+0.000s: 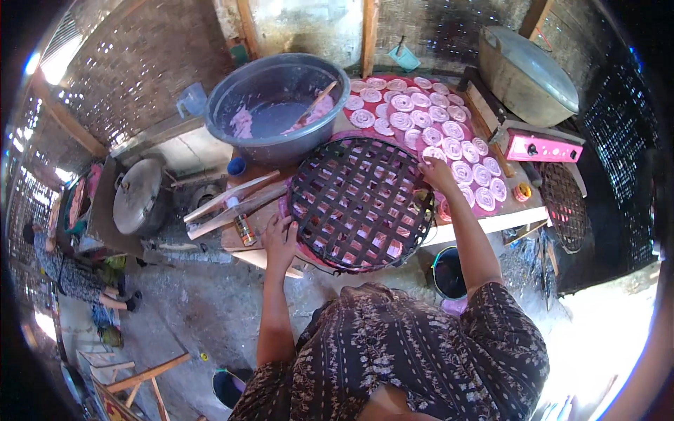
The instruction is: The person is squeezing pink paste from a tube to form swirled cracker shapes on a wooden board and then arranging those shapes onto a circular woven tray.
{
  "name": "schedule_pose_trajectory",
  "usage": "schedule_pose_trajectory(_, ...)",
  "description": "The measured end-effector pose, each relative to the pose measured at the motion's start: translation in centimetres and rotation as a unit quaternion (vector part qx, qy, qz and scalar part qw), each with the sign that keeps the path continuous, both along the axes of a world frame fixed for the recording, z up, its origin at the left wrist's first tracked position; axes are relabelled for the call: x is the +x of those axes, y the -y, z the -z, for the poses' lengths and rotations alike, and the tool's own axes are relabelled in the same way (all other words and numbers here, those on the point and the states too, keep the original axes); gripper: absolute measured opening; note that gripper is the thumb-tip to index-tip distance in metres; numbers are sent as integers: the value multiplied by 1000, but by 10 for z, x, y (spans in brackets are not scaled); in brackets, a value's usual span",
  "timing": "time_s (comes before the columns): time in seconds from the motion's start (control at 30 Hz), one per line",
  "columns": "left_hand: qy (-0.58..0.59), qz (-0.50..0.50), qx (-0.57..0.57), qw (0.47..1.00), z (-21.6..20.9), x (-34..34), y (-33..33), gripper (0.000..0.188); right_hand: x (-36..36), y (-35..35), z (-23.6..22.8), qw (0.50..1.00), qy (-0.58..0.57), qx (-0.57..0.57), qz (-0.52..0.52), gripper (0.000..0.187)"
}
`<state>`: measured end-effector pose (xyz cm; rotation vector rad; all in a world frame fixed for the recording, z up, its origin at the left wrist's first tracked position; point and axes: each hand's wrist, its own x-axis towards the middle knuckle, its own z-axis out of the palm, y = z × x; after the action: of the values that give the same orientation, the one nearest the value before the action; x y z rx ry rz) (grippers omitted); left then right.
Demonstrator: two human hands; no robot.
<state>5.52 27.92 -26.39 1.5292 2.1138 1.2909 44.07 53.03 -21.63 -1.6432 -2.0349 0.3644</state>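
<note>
A round, dark, open-lattice woven tray (361, 203) lies at the near edge of the worktable, with pink and whitish patches showing through its gaps. My left hand (279, 240) is at its left rim, fingers bent at the edge. On the opposite side my right hand (437, 175) grips the upper right rim, its fingertips partly hidden. Just beyond it, many flat pink-and-white spiral rounds (451, 149) lie in rows on a pink sheet. What exactly lies under the lattice I cannot make out.
A big grey basin (217, 116) with pink dough and a wooden stick stands at the back left. A small bottle (244, 230) and wooden slats are left of the tray. At right are a pink stove panel (544, 149) and a large metal pot (526, 77). Another person (67, 270) is far left.
</note>
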Motion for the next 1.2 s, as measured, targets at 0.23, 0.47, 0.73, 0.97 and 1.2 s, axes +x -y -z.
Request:
schedule_pose_trajectory(0.23,68,33,51,996,-49,-8,20,22,83,62,-85,993,-89,10,83,37)
schedule_pose_trajectory(0.47,72,110,107,986,-100,59,-30,21,238,102,-59,962,-160,28,221,34)
schedule_pose_trajectory(0.73,-126,249,157,947,-169,215,-159,15,299,75,-8,965,-150,-59,207,24)
schedule_pose_trajectory(0.97,-338,151,-110,922,-102,267,-320,27,309,11,34,946,-287,-45,144,33)
schedule_pose_trajectory(1.2,-397,95,-141,902,-67,310,-363,26,320,-5,8,945,-295,-47,130,32)
